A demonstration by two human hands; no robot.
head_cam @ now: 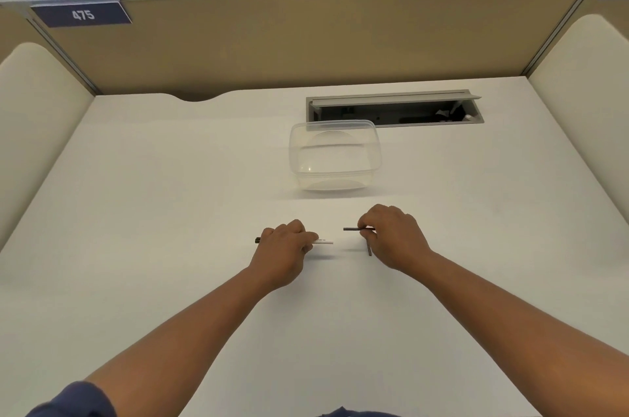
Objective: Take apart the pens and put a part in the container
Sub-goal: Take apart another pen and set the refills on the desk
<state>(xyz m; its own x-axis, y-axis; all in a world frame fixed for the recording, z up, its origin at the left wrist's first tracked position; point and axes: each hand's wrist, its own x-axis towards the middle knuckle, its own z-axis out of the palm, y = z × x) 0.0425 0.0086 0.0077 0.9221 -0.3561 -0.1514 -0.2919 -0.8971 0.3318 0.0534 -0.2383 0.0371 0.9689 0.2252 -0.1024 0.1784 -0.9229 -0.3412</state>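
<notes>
My left hand (287,248) is closed around a white pen barrel (323,242) held level; its white end sticks out to the right and a dark tip shows at the left of the fist. My right hand (391,234) pinches a thin dark refill (352,229) that points left toward the barrel, a small gap apart from it. A second short dark part (370,249) pokes down from under the right fingers. A clear plastic container (335,157) stands open on the white desk (170,212) just beyond both hands, nothing visible inside.
An open grey cable tray (394,110) is recessed in the desk behind the container. Tan partition panels wall in the back and both sides. A label reading 475 sits at the upper left. Plants rise behind the partition.
</notes>
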